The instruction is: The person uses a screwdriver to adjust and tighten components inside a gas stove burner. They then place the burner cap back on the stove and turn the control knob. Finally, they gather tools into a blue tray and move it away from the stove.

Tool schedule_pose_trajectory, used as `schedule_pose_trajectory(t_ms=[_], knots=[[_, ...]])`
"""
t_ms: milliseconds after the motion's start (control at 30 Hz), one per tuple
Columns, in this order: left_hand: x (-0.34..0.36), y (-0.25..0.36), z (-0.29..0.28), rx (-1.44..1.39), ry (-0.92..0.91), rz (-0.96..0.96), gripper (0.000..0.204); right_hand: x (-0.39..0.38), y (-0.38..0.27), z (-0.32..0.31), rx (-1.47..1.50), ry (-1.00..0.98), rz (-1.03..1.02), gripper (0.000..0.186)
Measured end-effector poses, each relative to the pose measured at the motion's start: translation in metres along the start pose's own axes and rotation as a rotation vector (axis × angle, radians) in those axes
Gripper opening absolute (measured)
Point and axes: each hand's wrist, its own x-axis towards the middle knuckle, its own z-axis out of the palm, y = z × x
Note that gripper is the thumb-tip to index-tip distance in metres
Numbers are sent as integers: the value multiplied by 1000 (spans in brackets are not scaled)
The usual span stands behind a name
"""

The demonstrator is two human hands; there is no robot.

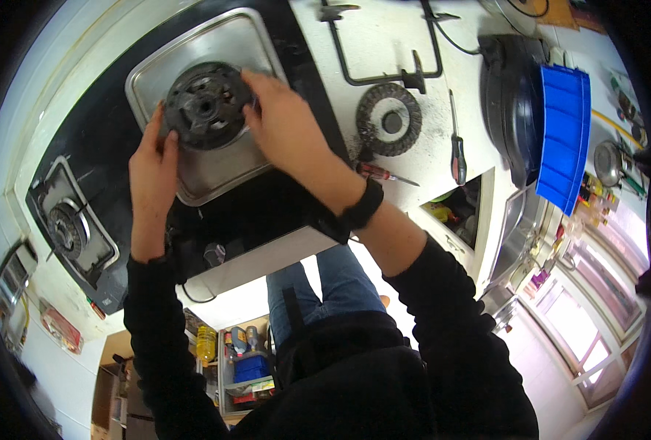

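Between my two hands is a round black gas burner base [208, 136], over the square steel drip tray [255, 44] of the black cooktop [76, 121]. My left hand [154, 167] pinches its left edge with thumb and forefinger. On the opposite edge, the fingers and thumb of my right hand [289, 121] grip the rim. Whether the base rests on the tray or is slightly raised, I cannot tell. A round burner ring [366, 117] lies on the white counter right of the cooktop. Close to my right wrist is a red-handled screwdriver [375, 171].
A longer screwdriver [458, 150] lies farther right, and a black pan support [384, 79] sits at the back. Beyond are a black appliance [505, 106] and a blue tray [564, 139]. The second burner [67, 227] is at left. Dark debris dots the counter.
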Motion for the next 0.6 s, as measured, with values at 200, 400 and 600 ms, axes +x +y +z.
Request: schedule_pose_trajectory(t_ms=[200,400,600], knots=[[-54,19,-14,-52,56,-68,42,-97,35,-97,-11,32,115,30],[-103,60,7,-38,-32,55,33,-98,134,-177,-395,129,412,34],[-124,96,44,-103,-143,25,31,-74,144,-178,-403,29,447,39]])
